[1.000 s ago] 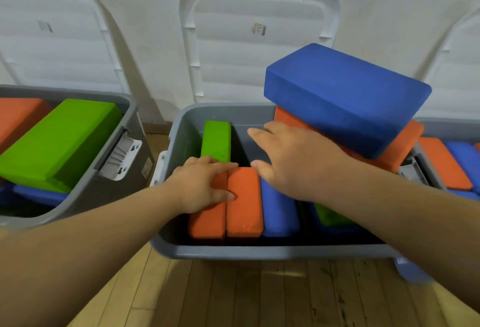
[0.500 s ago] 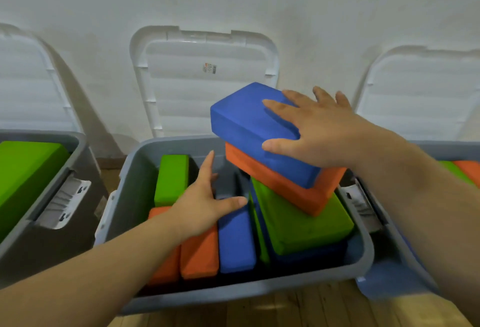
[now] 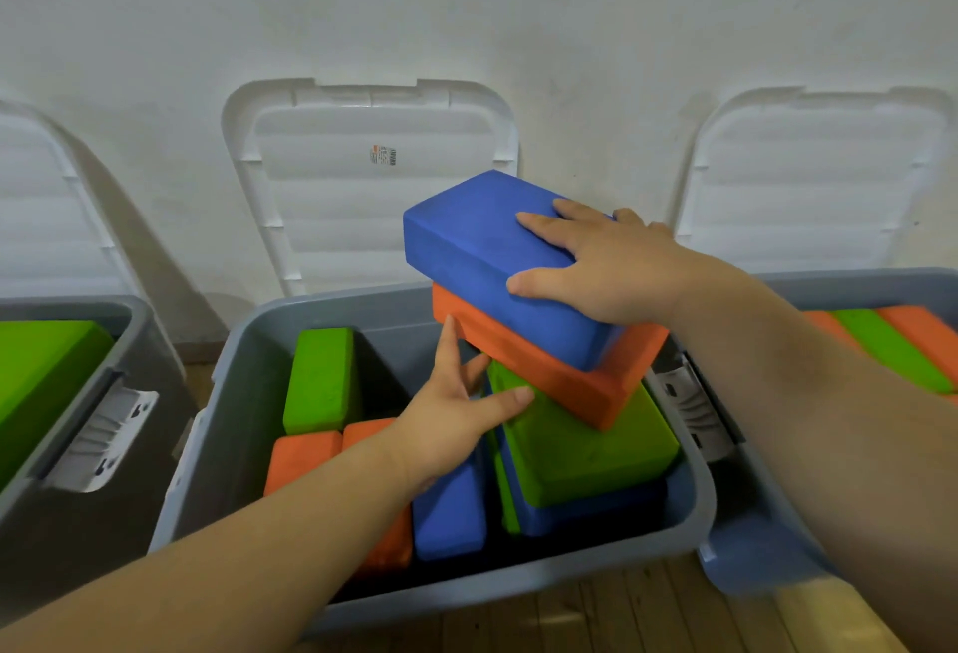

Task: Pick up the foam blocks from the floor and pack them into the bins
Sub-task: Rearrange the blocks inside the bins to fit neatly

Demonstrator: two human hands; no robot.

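Note:
The middle grey bin [image 3: 228,424] holds several foam blocks. A stack leans at its right side: a blue block [image 3: 466,248] on top, an orange block [image 3: 565,383] under it, a green block [image 3: 586,450] beneath. My right hand [image 3: 606,263] lies flat on the top blue block, fingers spread and thumb on its front face. My left hand [image 3: 456,409] is open, its fingers touching the orange block's corner and its thumb on the green block. On the bin's left side stand an upright green block [image 3: 321,377], orange blocks [image 3: 300,460] and a blue block [image 3: 448,512].
A grey bin [image 3: 129,341] on the left holds a green block [image 3: 41,372]. A right-hand bin [image 3: 850,279] contains orange and green blocks [image 3: 891,346]. White lids [image 3: 363,186] lean on the wall behind. A blue block [image 3: 751,564] lies on the wooden floor [image 3: 596,616] between bins.
My right hand went from inside the bin onto the top blue block. My left hand left the orange blocks and moved right to the stack's lower blocks. The view shifted right.

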